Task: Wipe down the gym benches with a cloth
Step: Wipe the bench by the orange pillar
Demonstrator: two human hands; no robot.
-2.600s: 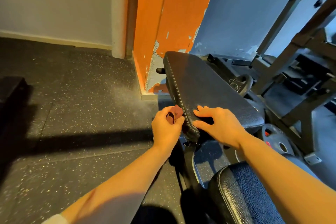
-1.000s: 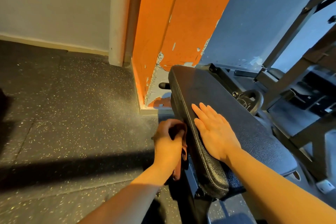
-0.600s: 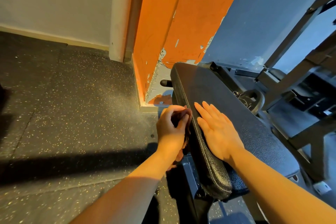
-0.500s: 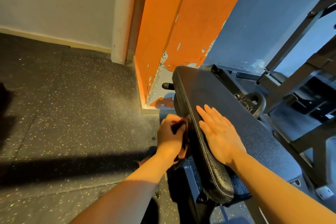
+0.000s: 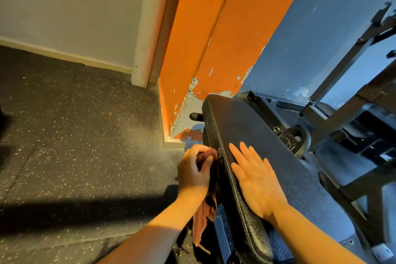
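Forearms enter from the bottom edge, both bare. Left hand has its fingers curled round a reddish-brown cloth, bunched at the top and pressed against the left side edge of the bench pad. Loose tail of the cloth hangs down past the wrist, beside the pad's underside. Right hand lies flat on top of the pad, palm down, fingers straight and slightly spread, holding nothing; fingertips point toward the far end, index finger just beside the stitched seam. Pad is black textured vinyl with 1 line of pale stitching along its left edge, running away from the camera on a diagonal to the upper left. Small black knob sticks out under the far end. Floor left of the bench is dark speckled rubber, with a broad shadow band across the near part. Right of the pad: dark metal rack frame and a round weight plate low beside the bench. Far end of the pad sits near an orange wall with paint peeling at its base, a blue-grey wall to its right, a pale wall to its left.
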